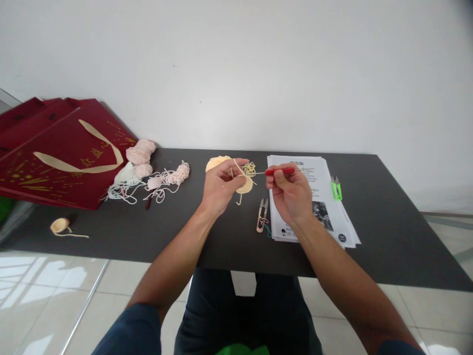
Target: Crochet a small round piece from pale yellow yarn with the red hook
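Note:
My left hand (221,185) is closed round a small round cream crochet piece (246,186), with a strand of cream yarn running over its fingers. My right hand (290,192) pinches a red-handled crochet hook (280,171), whose tip points left toward the piece. A loose tangle of yellow yarn (250,169) lies between the two hands. A cream yarn ball (216,161) sits on the dark table (388,222) just behind my left hand.
Thread snips (262,215) lie beside a stack of printed sheets (318,197), with green snips (336,188) at the sheets' right edge. Pink and white yarn bundles (148,172), red gift bags (62,153) and a small cream cup-shaped piece (60,226) lie at left.

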Demonstrator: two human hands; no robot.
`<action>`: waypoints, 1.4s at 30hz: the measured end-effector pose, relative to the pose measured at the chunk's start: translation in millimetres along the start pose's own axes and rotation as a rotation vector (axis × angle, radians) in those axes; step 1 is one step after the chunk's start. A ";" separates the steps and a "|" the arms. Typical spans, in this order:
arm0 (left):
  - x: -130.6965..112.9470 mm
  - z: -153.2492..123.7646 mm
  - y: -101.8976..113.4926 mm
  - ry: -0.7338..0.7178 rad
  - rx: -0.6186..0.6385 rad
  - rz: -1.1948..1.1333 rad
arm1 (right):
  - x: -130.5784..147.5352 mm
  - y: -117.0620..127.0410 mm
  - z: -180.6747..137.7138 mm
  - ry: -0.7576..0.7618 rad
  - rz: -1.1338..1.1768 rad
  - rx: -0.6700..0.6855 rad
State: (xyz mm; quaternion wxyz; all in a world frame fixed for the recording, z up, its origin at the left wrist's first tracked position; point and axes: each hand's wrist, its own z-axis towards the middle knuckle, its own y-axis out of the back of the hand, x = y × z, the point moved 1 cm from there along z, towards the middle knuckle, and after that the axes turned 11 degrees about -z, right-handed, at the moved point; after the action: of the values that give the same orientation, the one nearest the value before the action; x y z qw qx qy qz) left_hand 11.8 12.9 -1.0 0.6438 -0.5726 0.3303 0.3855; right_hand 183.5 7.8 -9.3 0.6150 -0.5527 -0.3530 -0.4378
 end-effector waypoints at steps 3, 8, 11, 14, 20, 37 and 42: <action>1.1 -0.6 -1.5 -0.019 -0.016 0.036 | -7.8 -2.6 -1.3 -0.062 -0.004 -0.049; 1.3 -0.1 -0.6 -0.057 -0.045 0.008 | -12.8 -8.5 -5.1 -0.082 -0.003 -0.089; 1.6 0.2 0.6 -0.056 -0.062 -0.005 | -11.5 -11.5 -6.9 -0.062 -0.008 -0.098; 2.0 0.1 1.3 -0.063 -0.053 0.021 | -10.3 -15.1 -9.1 -0.003 -0.052 -0.102; 2.2 0.2 0.8 -0.065 -0.057 0.058 | -12.1 -20.8 -19.9 0.115 -0.177 -0.178; 1.0 -0.6 -4.1 0.143 -0.078 -0.307 | -18.4 -20.2 -18.5 0.101 -0.073 -0.046; 1.0 -0.1 -4.0 0.138 -0.042 -0.254 | -7.2 -15.8 -10.6 0.163 -0.064 -0.052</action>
State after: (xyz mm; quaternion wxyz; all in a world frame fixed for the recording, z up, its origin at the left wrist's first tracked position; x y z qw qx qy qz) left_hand 15.8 12.7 0.1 0.6510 -0.6483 0.2904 0.2676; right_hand 165.6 -1.7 -11.5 0.6127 -0.5194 -0.3078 -0.5100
